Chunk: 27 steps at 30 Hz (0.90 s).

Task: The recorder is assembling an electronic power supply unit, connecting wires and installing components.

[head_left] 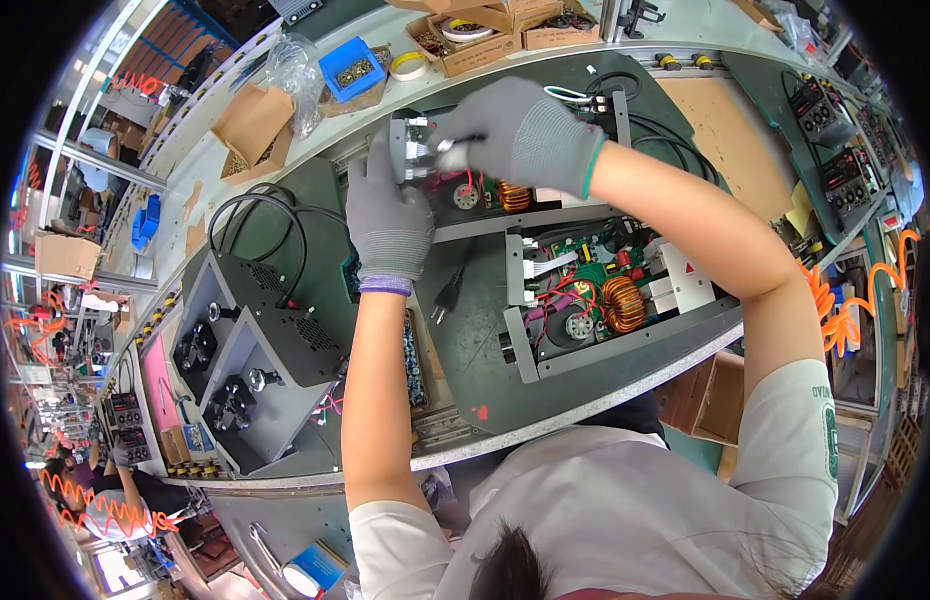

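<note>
Gripping the grey front panel (410, 150) at twelve o'clock, left hand (387, 222) and right hand (520, 135) fingers both closing round it above the open chassis (605, 300).

On the bench (485, 390) before us: open chassis (605, 300) at right, a second chassis (495, 190) behind it; both hands (390, 220) (520, 130) meet on its front panel (410, 150). Covers (255, 340) stand at left; plug (443, 297) between; boxes (475, 40) farther back
</note>
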Available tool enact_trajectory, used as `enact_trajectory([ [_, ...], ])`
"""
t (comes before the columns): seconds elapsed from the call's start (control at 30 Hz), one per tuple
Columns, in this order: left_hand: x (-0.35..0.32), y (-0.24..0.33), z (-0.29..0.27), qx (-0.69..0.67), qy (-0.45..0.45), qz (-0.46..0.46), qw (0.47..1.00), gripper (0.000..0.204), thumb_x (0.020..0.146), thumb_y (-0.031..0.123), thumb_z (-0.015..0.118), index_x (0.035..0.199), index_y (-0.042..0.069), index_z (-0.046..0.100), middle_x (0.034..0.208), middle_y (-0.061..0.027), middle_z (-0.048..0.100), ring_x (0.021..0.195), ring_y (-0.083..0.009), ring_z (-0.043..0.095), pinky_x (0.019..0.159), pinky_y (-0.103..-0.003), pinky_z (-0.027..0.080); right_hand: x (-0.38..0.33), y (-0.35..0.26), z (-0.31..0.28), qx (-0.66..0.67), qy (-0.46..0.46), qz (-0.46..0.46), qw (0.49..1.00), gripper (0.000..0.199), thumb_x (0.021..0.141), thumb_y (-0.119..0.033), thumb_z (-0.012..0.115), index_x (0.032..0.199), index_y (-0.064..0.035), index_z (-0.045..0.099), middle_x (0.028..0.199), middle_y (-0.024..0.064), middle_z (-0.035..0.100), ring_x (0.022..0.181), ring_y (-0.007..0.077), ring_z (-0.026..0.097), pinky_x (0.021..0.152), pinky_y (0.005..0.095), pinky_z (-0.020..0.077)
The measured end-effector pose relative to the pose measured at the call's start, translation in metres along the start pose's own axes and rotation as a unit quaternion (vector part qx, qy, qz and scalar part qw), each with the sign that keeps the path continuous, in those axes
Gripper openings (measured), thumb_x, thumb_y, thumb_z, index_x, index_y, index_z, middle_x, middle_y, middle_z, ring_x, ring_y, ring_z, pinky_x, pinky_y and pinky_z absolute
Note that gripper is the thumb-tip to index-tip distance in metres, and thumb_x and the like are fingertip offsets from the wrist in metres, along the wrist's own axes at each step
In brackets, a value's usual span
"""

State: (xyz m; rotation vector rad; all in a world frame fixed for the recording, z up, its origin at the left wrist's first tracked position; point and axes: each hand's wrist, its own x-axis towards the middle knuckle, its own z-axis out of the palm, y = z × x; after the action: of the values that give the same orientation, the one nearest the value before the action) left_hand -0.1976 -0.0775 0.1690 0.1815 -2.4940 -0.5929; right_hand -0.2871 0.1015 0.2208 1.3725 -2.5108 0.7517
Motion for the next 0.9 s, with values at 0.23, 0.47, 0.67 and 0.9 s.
enact_trajectory([
  [0.23,0.000,0.000,0.001,-0.031,-0.007,-0.001,1.000,0.067,0.077,0.000,0.059,0.144,0.007,0.051,0.113,-0.0243,0.057,0.099,-0.0443,0.063,0.085,-0.051,0.052,0.006,-0.013,0.020,0.060,-0.100,0.075,0.990,0.028,0.084,-0.034,0.078,0.097,-0.0089,0.079,0.080,0.0119,0.073,0.080,0.0267,0.071,0.076,0.0388,0.0545],
  [0.47,-0.001,-0.001,-0.001,-0.016,-0.018,-0.006,1.000,0.062,0.080,0.004,0.053,0.142,0.006,0.050,0.120,-0.0245,0.055,0.107,-0.0452,0.059,0.091,-0.050,0.051,0.003,-0.011,0.024,0.064,-0.079,0.034,0.994,0.023,0.094,-0.026,0.065,0.103,-0.0079,0.077,0.073,0.0087,0.071,0.073,0.0254,0.072,0.075,0.0380,0.0556],
  [0.67,-0.002,-0.001,0.000,-0.019,-0.017,-0.009,1.000,0.062,0.080,0.004,0.054,0.142,0.005,0.050,0.121,-0.0239,0.055,0.107,-0.0450,0.060,0.091,-0.050,0.051,0.011,-0.015,0.029,0.071,-0.146,0.105,0.981,0.027,0.091,-0.032,0.063,0.100,-0.0134,0.080,0.093,0.0159,0.074,0.093,0.0343,0.071,0.088,0.0454,0.0549],
  [0.9,0.000,-0.002,0.000,-0.013,0.006,0.010,1.000,0.067,0.078,0.001,0.059,0.144,0.006,0.050,0.111,-0.0255,0.058,0.099,-0.0462,0.063,0.084,-0.052,0.052,0.008,-0.015,0.046,0.036,-0.042,0.069,0.996,0.031,0.096,-0.036,0.059,0.093,-0.0108,0.077,0.074,0.0099,0.071,0.077,0.0279,0.071,0.077,0.0409,0.0553],
])
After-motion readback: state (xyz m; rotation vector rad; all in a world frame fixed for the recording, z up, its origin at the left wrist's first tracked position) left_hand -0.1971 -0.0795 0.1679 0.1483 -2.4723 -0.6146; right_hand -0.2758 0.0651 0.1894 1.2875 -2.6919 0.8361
